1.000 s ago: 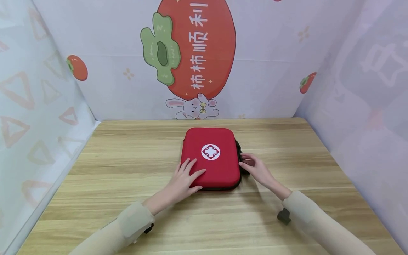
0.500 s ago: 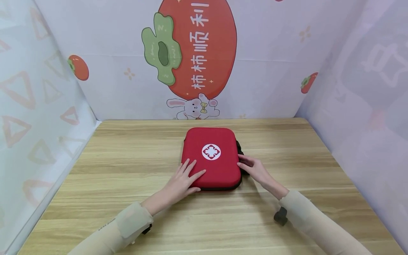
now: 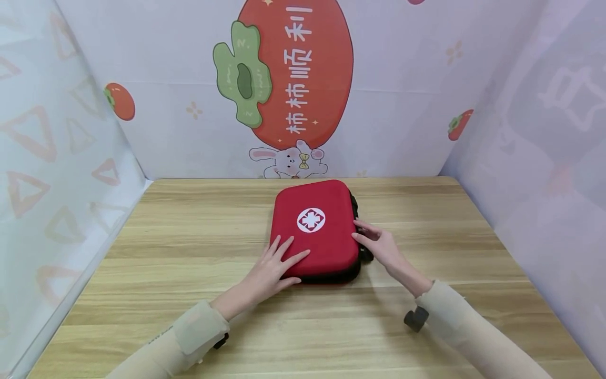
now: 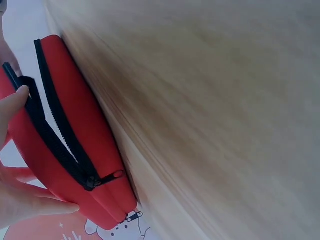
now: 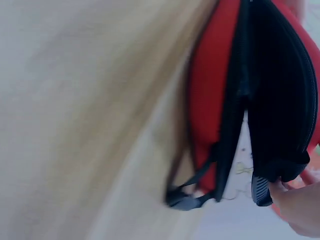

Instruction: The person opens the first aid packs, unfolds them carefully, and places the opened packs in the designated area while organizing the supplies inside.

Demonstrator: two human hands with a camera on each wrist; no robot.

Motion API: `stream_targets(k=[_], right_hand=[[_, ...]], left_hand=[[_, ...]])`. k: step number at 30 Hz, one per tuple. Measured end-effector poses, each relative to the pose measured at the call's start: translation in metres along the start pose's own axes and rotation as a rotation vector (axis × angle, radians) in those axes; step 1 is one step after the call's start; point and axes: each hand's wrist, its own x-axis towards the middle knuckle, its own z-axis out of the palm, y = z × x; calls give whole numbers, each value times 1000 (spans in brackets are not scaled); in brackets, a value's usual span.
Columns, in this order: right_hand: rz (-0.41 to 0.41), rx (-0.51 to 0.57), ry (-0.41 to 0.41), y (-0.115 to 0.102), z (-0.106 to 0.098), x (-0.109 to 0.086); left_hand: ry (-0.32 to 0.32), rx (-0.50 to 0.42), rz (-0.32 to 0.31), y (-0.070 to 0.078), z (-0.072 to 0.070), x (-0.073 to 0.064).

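A red first-aid case (image 3: 326, 252) with a white cross emblem lies on the table, its lid tilted up at the right side. My left hand (image 3: 265, 273) rests on the lid's near left corner, fingers spread. At the right edge, my right hand (image 3: 384, 250) pinches the lid between thumb and fingers. In the left wrist view, a gap runs along the parted zipper, narrowing to a zipper pull (image 4: 111, 176). The right wrist view shows the dark lining (image 5: 275, 80) above the red lower shell (image 5: 212, 95); the contents cannot be seen.
A wood-grain table (image 3: 199, 210) carries the case. A loose black strap with a buckle (image 5: 185, 200) hangs at the lower shell. White printed cloth (image 3: 393, 105) stands behind the table, with more cloth on both sides.
The lid's right side has risen and its far right corner has tipped up. My right hand has moved slightly up with it; my left hand stays on the lid.
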Motion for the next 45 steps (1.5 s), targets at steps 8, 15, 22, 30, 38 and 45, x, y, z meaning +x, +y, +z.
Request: stream_targets(k=[8, 15, 22, 30, 38, 45], right_hand=[[-155, 23, 49, -29, -1, 0], [-244, 23, 45, -51, 6, 1], [-348, 67, -14, -65, 14, 2], [-446, 82, -63, -76, 20, 8], [-462, 50, -152, -81, 18, 9], [-510, 62, -200, -82, 12, 5]], left_hand=[[85, -38, -9, 9, -1, 2], [94, -72, -83, 15, -12, 8], [176, -62, -37, 25, -23, 20], [375, -4, 34, 40, -37, 40], [445, 143, -19, 53, -47, 53], [407, 68, -76, 51, -55, 49]])
